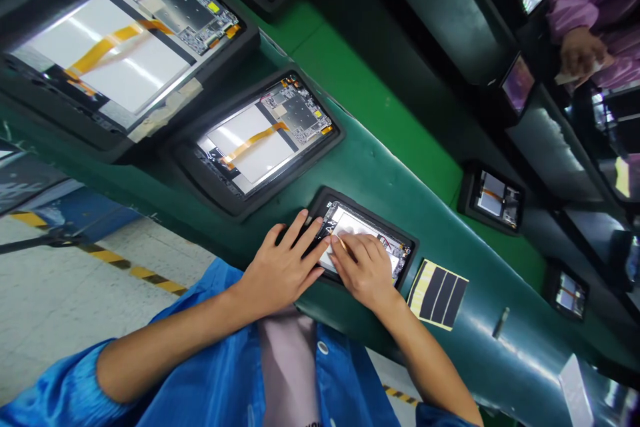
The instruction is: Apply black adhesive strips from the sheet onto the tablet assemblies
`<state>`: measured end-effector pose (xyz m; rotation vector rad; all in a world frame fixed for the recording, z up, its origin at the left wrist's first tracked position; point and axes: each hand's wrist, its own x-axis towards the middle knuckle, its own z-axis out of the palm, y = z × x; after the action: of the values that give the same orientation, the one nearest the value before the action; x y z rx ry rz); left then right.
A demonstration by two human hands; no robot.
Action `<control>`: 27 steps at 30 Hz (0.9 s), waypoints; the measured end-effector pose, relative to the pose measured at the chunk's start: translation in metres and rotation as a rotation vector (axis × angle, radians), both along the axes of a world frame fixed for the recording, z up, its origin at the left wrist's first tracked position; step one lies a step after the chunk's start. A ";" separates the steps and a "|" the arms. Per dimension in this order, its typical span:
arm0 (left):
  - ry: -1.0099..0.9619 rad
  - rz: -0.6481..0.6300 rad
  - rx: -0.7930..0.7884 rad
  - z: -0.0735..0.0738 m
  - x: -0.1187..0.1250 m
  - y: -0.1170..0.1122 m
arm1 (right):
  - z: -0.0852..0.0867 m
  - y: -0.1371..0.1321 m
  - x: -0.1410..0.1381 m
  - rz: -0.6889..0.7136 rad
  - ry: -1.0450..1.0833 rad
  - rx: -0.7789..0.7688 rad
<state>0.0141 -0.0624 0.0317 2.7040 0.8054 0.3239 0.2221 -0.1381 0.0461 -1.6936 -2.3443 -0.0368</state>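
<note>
An opened tablet (407,250) lies in a black tray on the green bench in front of me, its white battery and circuit parts showing. My left hand (287,263) rests across its left end, fingers spread and stretched out. Over the middle of the tablet, my right hand (365,267) is closed, thumb and fingers drawn together near the left-hand fingertips. A thin tan-orange strip shows at the right fingertips; the fingers hide most of it, so I cannot tell what it is.
Two opened tablets with orange ribbon cables, a nearer one (260,140) and a larger-looking one (125,47), stand to the left in black trays. A yellow sheet with black strips (440,293) lies at right. Beyond the green belt (370,87), a co-worker's hand (583,53) shows.
</note>
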 end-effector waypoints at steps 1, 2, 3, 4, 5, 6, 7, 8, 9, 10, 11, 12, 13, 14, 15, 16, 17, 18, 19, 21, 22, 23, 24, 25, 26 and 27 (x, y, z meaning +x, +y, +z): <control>0.001 -0.003 0.002 0.000 0.000 0.000 | 0.001 0.000 0.000 0.009 -0.022 -0.008; -0.001 -0.006 0.006 -0.001 -0.001 0.001 | 0.003 0.000 0.001 0.019 -0.046 -0.016; -0.006 -0.008 0.009 -0.001 -0.002 0.001 | 0.005 0.001 0.001 0.030 -0.070 -0.024; -0.012 -0.009 0.012 -0.001 -0.002 0.002 | 0.006 0.001 0.001 0.039 -0.095 -0.032; -0.017 -0.010 0.013 -0.002 -0.003 0.002 | 0.008 0.001 0.001 0.048 -0.119 -0.039; -0.021 -0.011 0.012 -0.002 -0.004 0.002 | 0.010 0.002 0.001 0.058 -0.142 -0.043; -0.025 -0.013 0.009 -0.002 -0.004 0.002 | 0.011 0.002 0.000 0.068 -0.161 -0.046; -0.027 -0.015 0.007 -0.002 -0.004 0.003 | 0.013 0.003 0.000 0.079 -0.179 -0.047; -0.027 -0.018 0.004 -0.003 -0.005 0.003 | 0.015 0.004 -0.001 0.092 -0.195 -0.048; -0.028 -0.018 0.004 -0.003 -0.005 0.003 | 0.017 0.005 -0.002 0.108 -0.211 -0.047; -0.030 -0.018 0.005 -0.003 -0.005 0.003 | 0.018 0.006 -0.002 0.124 -0.226 -0.047; -0.031 -0.018 0.006 -0.003 -0.005 0.003 | 0.020 0.008 -0.003 0.142 -0.237 -0.050; -0.033 -0.018 0.006 -0.003 -0.005 0.003 | 0.023 0.010 -0.003 0.165 -0.242 -0.056; -0.037 -0.018 0.005 -0.003 -0.006 0.003 | 0.025 0.012 -0.002 0.194 -0.246 -0.063; -0.042 -0.018 0.002 -0.003 -0.006 0.003 | 0.027 0.015 -0.002 0.226 -0.250 -0.074; -0.048 -0.020 0.000 -0.004 -0.006 0.003 | 0.029 0.018 -0.001 0.260 -0.252 -0.088; -0.052 -0.022 -0.001 -0.004 -0.006 0.003 | 0.030 0.021 0.001 0.293 -0.255 -0.102; -0.056 -0.024 0.001 -0.004 -0.006 0.004 | 0.031 0.023 0.003 0.324 -0.258 -0.112; -0.059 -0.027 0.006 -0.004 -0.006 0.004 | 0.032 0.025 0.005 0.346 -0.262 -0.119; -0.061 -0.031 0.016 -0.005 -0.006 0.004 | 0.030 0.026 0.011 0.348 -0.256 -0.115; -0.063 -0.031 0.022 -0.005 -0.006 0.005 | 0.028 0.025 0.013 0.329 -0.243 -0.103; -0.066 -0.031 0.026 -0.005 -0.006 0.005 | 0.026 0.024 0.016 0.299 -0.224 -0.090; -0.069 -0.031 0.029 -0.005 -0.006 0.005 | 0.024 0.022 0.018 0.264 -0.199 -0.076; -0.071 -0.030 0.028 -0.005 -0.006 0.005 | 0.022 0.020 0.019 0.230 -0.173 -0.060; -0.073 -0.030 0.027 -0.005 -0.006 0.005 | 0.020 0.017 0.020 0.202 -0.153 -0.047; -0.075 -0.031 0.026 -0.005 -0.006 0.004 | 0.019 0.015 0.021 0.181 -0.142 -0.037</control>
<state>0.0081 -0.0579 0.0263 2.7078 0.7427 0.4281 0.2431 -0.1229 0.0647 -1.5332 -2.6089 -0.0837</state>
